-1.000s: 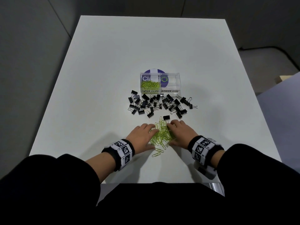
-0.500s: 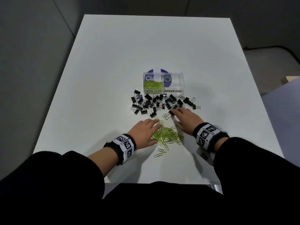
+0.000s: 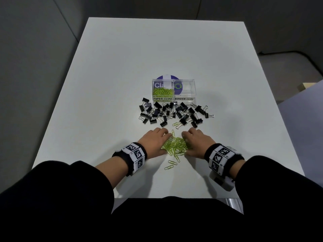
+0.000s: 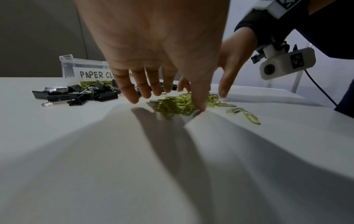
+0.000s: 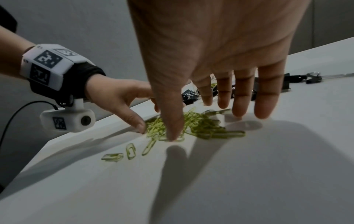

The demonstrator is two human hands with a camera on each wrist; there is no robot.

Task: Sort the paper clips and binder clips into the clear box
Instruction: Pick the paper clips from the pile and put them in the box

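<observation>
A heap of green paper clips [image 3: 175, 146] [image 4: 178, 103] [image 5: 199, 125] lies on the white table near its front edge. My left hand [image 3: 155, 142] [image 4: 162, 84] flanks the heap on the left, fingers spread and straight, thumb tip on the clips. On the right, my right hand [image 3: 195, 143] [image 5: 216, 98] stands the same way, thumb tip pressing the heap. Several black binder clips [image 3: 171, 113] [image 4: 76, 94] are scattered just beyond. The clear box [image 3: 173, 82] holds green clips in its left "PAPER CLIPS" half; its "BINDER CLIPS" half [image 3: 185, 91] holds none.
A few loose paper clips [image 3: 172, 164] [image 5: 130, 151] lie closer to me than the heap, and two more [image 3: 176, 124] at the binder clips' near edge. The white table [image 3: 157, 49] stretches bare behind the box. A dark cable [image 3: 288, 53] lies on the floor at right.
My right hand drew back from the binder clips to the right side of the heap. Both hands now bracket the paper clips, which are bunched tighter.
</observation>
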